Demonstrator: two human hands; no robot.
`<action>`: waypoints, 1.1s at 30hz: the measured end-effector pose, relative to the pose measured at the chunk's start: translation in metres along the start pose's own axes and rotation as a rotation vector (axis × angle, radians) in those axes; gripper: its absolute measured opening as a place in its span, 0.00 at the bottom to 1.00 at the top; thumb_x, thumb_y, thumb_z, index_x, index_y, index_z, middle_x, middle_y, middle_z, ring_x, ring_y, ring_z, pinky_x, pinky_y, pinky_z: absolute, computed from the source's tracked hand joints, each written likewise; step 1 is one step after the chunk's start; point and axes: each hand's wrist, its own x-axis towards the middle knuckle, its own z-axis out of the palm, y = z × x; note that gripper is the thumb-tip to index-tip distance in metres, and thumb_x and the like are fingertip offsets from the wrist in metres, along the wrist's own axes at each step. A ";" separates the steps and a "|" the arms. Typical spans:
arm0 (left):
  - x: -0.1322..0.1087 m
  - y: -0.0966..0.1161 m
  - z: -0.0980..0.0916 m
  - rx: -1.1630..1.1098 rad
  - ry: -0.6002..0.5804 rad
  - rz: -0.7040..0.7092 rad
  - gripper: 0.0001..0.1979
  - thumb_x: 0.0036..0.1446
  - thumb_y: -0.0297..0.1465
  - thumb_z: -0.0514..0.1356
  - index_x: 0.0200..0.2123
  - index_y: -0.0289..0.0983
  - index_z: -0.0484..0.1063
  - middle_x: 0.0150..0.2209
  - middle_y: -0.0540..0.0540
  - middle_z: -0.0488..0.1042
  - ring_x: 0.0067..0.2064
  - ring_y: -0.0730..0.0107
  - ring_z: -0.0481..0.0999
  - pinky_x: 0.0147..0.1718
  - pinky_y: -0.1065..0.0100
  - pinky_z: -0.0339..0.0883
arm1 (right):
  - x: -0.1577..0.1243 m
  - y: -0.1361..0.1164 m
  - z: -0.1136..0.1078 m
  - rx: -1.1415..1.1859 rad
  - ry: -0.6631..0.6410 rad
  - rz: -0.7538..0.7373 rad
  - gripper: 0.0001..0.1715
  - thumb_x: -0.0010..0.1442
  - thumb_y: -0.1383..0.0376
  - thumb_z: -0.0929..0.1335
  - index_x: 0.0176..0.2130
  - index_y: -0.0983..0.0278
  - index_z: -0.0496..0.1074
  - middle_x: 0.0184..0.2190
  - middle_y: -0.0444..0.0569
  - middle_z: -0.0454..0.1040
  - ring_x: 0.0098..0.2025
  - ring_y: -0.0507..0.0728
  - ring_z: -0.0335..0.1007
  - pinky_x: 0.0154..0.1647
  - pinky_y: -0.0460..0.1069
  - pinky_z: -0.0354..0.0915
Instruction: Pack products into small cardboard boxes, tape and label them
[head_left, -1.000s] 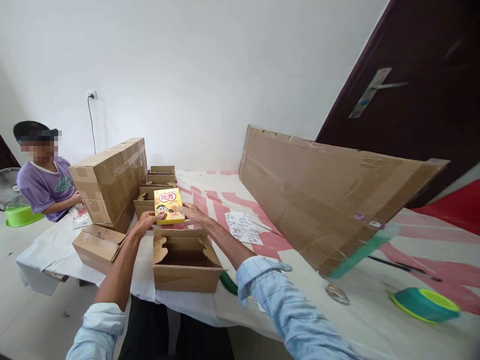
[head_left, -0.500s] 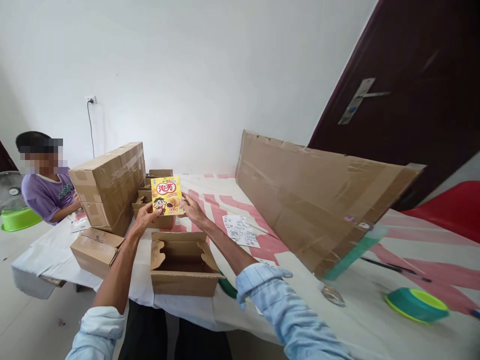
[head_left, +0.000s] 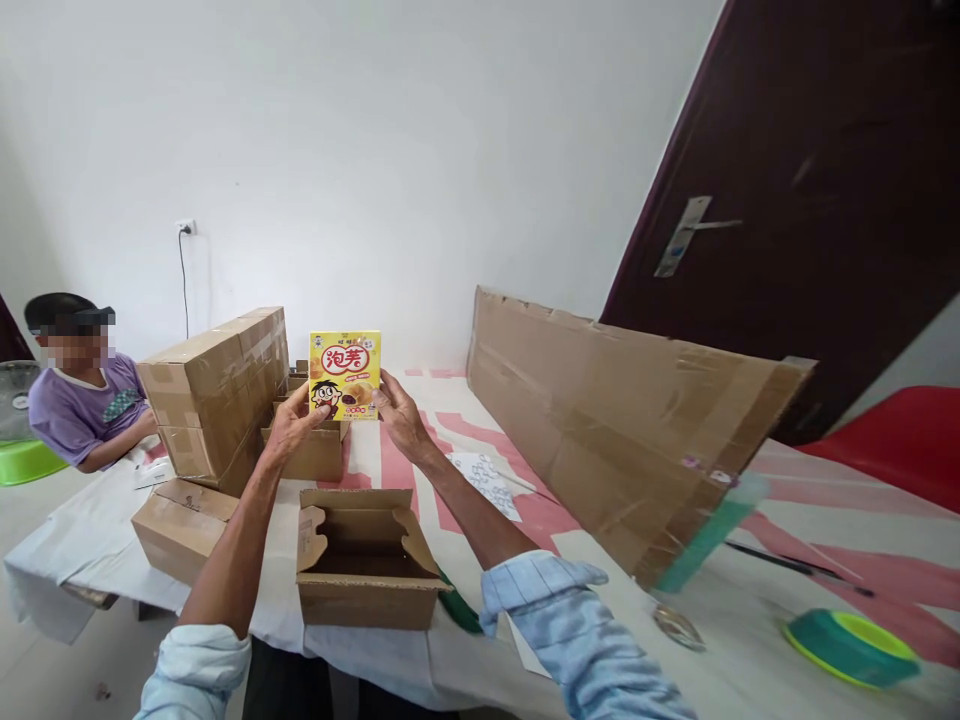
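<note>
Between my two hands I hold up a yellow snack box (head_left: 345, 375), its printed front with red lettering and a cartoon figure turned toward me. My left hand (head_left: 292, 422) grips its lower left corner, thumb on the front. My right hand (head_left: 400, 412) pinches the lower right edge, thumb also on the front. Below it on the table stands an open cardboard box (head_left: 367, 603), flaps up, its inside dark. Behind my hands is another open carton (head_left: 311, 455), partly covered by my left hand.
Taped cartons (head_left: 217, 400) are stacked at left, with a closed carton (head_left: 180, 530) before them. Beyond sits a person in a purple shirt (head_left: 86, 415). A large cardboard sheet (head_left: 600, 430) stands at right, near a tape roll (head_left: 679, 627), a teal-green bowl (head_left: 851, 648) and printed paper (head_left: 484, 485).
The yellow snack box has come up higher, slightly right, and looks larger, with both hands still on it. The whole view has tilted upward a little, so the table sits lower.
</note>
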 end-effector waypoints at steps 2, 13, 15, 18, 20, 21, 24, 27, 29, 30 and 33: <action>0.008 0.007 0.002 -0.027 -0.025 0.058 0.38 0.52 0.46 0.76 0.63 0.35 0.76 0.52 0.39 0.84 0.50 0.52 0.83 0.45 0.63 0.78 | 0.006 -0.008 -0.002 -0.012 0.005 -0.033 0.50 0.64 0.39 0.70 0.75 0.56 0.57 0.60 0.54 0.77 0.61 0.66 0.75 0.61 0.61 0.75; -0.014 -0.060 -0.025 0.057 -0.126 -0.169 0.33 0.44 0.44 0.80 0.52 0.34 0.82 0.47 0.39 0.85 0.48 0.52 0.84 0.49 0.59 0.77 | -0.028 0.036 -0.043 -0.060 -0.274 0.244 0.45 0.57 0.47 0.78 0.66 0.60 0.70 0.61 0.56 0.78 0.62 0.66 0.75 0.60 0.61 0.74; -0.029 -0.085 -0.029 0.064 -0.153 -0.251 0.30 0.39 0.43 0.81 0.44 0.32 0.84 0.40 0.39 0.86 0.42 0.52 0.85 0.46 0.58 0.78 | -0.040 0.059 -0.050 -0.075 -0.340 0.351 0.44 0.51 0.48 0.80 0.62 0.61 0.74 0.59 0.57 0.80 0.59 0.66 0.77 0.60 0.62 0.74; -0.047 -0.120 -0.031 0.059 -0.176 -0.345 0.30 0.33 0.42 0.82 0.39 0.32 0.83 0.35 0.42 0.86 0.39 0.53 0.85 0.44 0.56 0.78 | -0.051 0.086 -0.051 -0.098 -0.374 0.429 0.43 0.43 0.49 0.83 0.55 0.63 0.79 0.53 0.57 0.83 0.53 0.66 0.80 0.56 0.61 0.75; -0.055 -0.141 -0.034 0.057 -0.172 -0.387 0.31 0.33 0.42 0.82 0.40 0.33 0.83 0.35 0.42 0.85 0.39 0.52 0.85 0.44 0.56 0.78 | -0.057 0.095 -0.050 -0.114 -0.394 0.470 0.42 0.41 0.49 0.84 0.53 0.63 0.81 0.51 0.57 0.84 0.51 0.66 0.80 0.53 0.61 0.76; -0.058 -0.150 -0.037 0.061 -0.163 -0.403 0.30 0.35 0.42 0.82 0.40 0.33 0.82 0.35 0.42 0.85 0.39 0.52 0.85 0.44 0.56 0.78 | -0.059 0.097 -0.050 -0.123 -0.397 0.490 0.42 0.42 0.48 0.83 0.53 0.63 0.82 0.51 0.57 0.84 0.50 0.66 0.80 0.52 0.60 0.76; -0.064 -0.175 -0.049 0.092 -0.105 -0.445 0.24 0.47 0.41 0.79 0.42 0.32 0.81 0.38 0.43 0.84 0.41 0.57 0.84 0.45 0.57 0.78 | -0.075 0.095 -0.060 -0.147 -0.370 0.534 0.40 0.52 0.42 0.79 0.55 0.62 0.81 0.54 0.59 0.82 0.52 0.66 0.80 0.55 0.61 0.75; -0.067 -0.198 -0.062 0.123 -0.032 -0.494 0.17 0.65 0.40 0.69 0.49 0.34 0.78 0.46 0.42 0.81 0.44 0.62 0.82 0.45 0.56 0.79 | -0.103 0.085 -0.078 -0.138 -0.329 0.555 0.42 0.63 0.34 0.69 0.58 0.62 0.80 0.57 0.61 0.81 0.56 0.67 0.79 0.62 0.63 0.70; -0.066 -0.211 -0.067 0.133 0.016 -0.526 0.17 0.70 0.39 0.65 0.55 0.35 0.75 0.52 0.41 0.79 0.48 0.61 0.81 0.47 0.55 0.80 | -0.125 0.079 -0.090 -0.102 -0.311 0.569 0.45 0.65 0.31 0.65 0.59 0.61 0.79 0.58 0.60 0.80 0.60 0.68 0.77 0.64 0.65 0.68; -0.064 -0.217 -0.068 0.137 0.038 -0.541 0.18 0.70 0.39 0.64 0.56 0.35 0.74 0.54 0.41 0.78 0.49 0.59 0.81 0.48 0.54 0.80 | -0.135 0.077 -0.094 -0.079 -0.306 0.573 0.45 0.65 0.31 0.65 0.60 0.60 0.79 0.58 0.60 0.80 0.62 0.69 0.75 0.65 0.66 0.68; -0.056 -0.231 -0.067 0.152 0.093 -0.583 0.19 0.69 0.39 0.65 0.58 0.36 0.73 0.56 0.40 0.77 0.51 0.57 0.80 0.49 0.52 0.79 | -0.157 0.071 -0.102 -0.008 -0.303 0.558 0.44 0.63 0.32 0.67 0.61 0.59 0.78 0.61 0.60 0.78 0.66 0.70 0.72 0.68 0.67 0.64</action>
